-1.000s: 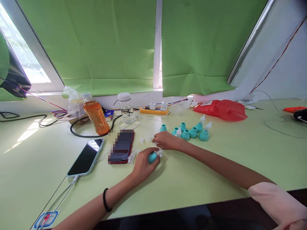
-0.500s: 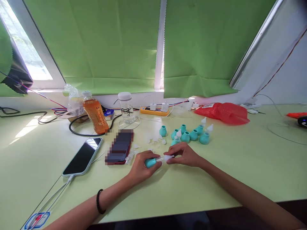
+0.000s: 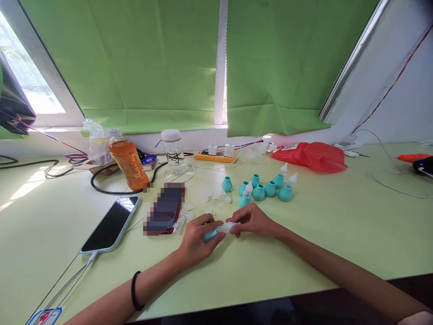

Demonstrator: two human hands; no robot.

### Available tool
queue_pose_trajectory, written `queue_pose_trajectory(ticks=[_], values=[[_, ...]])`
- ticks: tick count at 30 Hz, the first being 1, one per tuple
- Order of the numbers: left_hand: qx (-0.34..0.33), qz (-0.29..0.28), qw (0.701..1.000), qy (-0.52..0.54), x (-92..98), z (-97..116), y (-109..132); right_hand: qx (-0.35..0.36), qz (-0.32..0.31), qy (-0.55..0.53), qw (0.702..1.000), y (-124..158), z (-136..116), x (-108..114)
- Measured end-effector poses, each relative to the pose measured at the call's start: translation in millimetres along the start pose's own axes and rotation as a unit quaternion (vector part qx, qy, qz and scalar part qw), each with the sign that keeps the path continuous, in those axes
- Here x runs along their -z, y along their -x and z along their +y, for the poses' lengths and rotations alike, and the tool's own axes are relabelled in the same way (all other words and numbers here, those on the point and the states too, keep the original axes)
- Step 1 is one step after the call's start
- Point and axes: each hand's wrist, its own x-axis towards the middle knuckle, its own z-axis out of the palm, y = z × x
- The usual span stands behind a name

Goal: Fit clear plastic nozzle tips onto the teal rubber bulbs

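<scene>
My left hand (image 3: 200, 238) is closed around a teal squeeze bulb (image 3: 210, 235), apparently of a nasal aspirator, lying sideways. A clear tube (image 3: 221, 228) sticks out of the bulb to the right, between both hands. At its end my right hand (image 3: 253, 220) pinches a white soft nozzle tip (image 3: 233, 226) between thumb and fingers. The fingers partly hide where tip and tube meet. Behind my right hand stand several open teal bulbs (image 3: 259, 192), and a few fitted with clear tubes and white tips (image 3: 286, 193). Loose white tips (image 3: 216, 196) and clear tubes (image 3: 181, 221) lie left of them.
A dark phone with a red case (image 3: 165, 210) and a charging phone (image 3: 111, 224) lie to the left. Behind are a tea bottle (image 3: 129, 164), a clear cup (image 3: 173, 155), an orange power strip (image 3: 214, 156) and a red plastic bag (image 3: 314, 156). Cables run along the back.
The view has shifted slightly, so everything sits a little further left. Both hands keep their grips on bulb and tip, with only small finger movement.
</scene>
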Motion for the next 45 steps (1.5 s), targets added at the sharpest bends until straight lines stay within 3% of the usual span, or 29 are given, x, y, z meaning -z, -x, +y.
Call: queue_pose_trajectory(ticks=[8,17,22,26,32,37,40,43,45], values=[[-0.09,0.034,0.995,-0.019,-1.1,0,6,-0.009,-0.026,-0.049,0.998,3,-1,-5],[-0.125,0.029,0.99,-0.054,-1.9,-1,7,-0.016,-0.026,-0.058,0.998,4,4,-7],[-0.09,0.062,0.994,-0.002,-3.0,2,2,0.036,0.076,-0.075,0.994,2,-4,-17],[-0.069,0.055,0.995,0.05,5.1,9,0,0.114,0.139,0.051,0.982,7,-18,-14],[-0.044,0.09,0.994,0.037,12.9,7,-3,0.195,0.309,0.157,0.918,16,-73,22],[-0.024,0.063,0.997,-0.028,7.2,0,-4,0.276,0.424,0.278,0.816,-6,-115,56],[-0.081,0.025,0.994,-0.071,7.1,2,-2,0.227,0.415,0.412,0.779,-36,-104,75],[-0.195,-0.033,0.971,-0.135,6.9,7,2,0.088,0.34,0.571,0.742,-63,-75,86],[-0.252,-0.069,0.951,-0.165,5.1,10,4,0.052,0.312,0.594,0.74,-75,-56,90]])
